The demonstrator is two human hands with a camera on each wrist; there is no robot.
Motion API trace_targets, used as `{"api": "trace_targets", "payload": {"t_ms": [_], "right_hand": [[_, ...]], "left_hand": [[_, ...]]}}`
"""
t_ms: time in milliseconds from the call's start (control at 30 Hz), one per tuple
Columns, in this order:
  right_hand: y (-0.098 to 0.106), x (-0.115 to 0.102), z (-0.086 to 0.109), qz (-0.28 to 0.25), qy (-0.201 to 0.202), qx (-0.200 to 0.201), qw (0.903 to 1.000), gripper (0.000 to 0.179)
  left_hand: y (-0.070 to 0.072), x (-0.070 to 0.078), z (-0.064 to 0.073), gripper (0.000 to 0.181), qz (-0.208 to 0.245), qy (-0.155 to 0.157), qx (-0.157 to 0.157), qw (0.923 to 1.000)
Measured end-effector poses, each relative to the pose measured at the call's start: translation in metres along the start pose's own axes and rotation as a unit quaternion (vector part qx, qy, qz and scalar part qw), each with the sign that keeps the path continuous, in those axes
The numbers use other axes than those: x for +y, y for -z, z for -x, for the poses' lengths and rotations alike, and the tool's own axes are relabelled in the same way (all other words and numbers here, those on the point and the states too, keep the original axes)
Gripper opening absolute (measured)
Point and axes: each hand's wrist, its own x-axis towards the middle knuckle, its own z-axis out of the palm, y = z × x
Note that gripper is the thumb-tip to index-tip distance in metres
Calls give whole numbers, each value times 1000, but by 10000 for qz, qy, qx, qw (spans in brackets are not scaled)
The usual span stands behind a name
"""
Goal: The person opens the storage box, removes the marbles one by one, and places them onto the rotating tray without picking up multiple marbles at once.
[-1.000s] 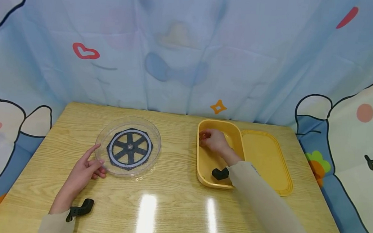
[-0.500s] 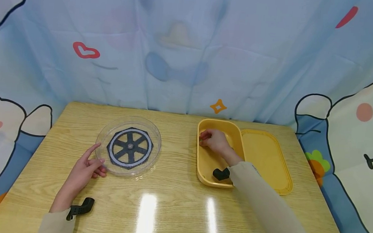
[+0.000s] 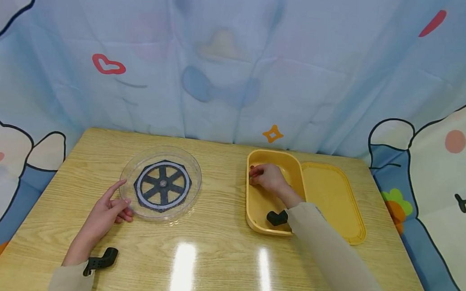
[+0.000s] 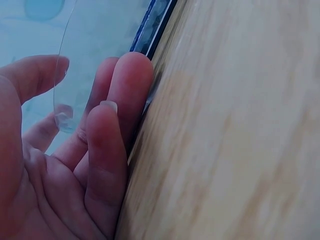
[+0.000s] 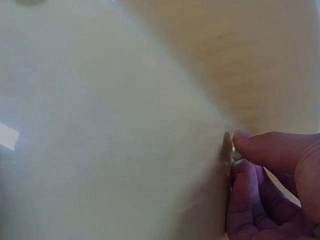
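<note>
Hands (image 3: 105,213) apart, clear dish (image 3: 188,159) touching left one

No lettering, label, brand or number is legible in any view. Graphic symbols are printed on the blue curtain (image 3: 227,109) at the far side of the surface (image 3: 224,271): a red heart outline (image 3: 114,71), left; an orange four-pointed star outline (image 3: 267,133), right of centre, just above the surface's far edge; and a slanted red stroke (image 3: 433,23), upper right.
</note>
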Motion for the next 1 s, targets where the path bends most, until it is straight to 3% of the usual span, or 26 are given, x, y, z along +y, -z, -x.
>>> {"api": "trace_targets", "payload": {"t_ms": [467,733,1000], "right_hand": [[23,-8,11,-866,35,-77,9962,20],[32,-32,24,-1454,261,26,9890,28],[14,-69,34,-2111,525,-185,9759,24]], "left_hand": [[-1,2,1,66,0,73,15,10000],[0,0,-1,65,45,52,10,10000],[-1,1,1,66,113,43,11,9999]]}}
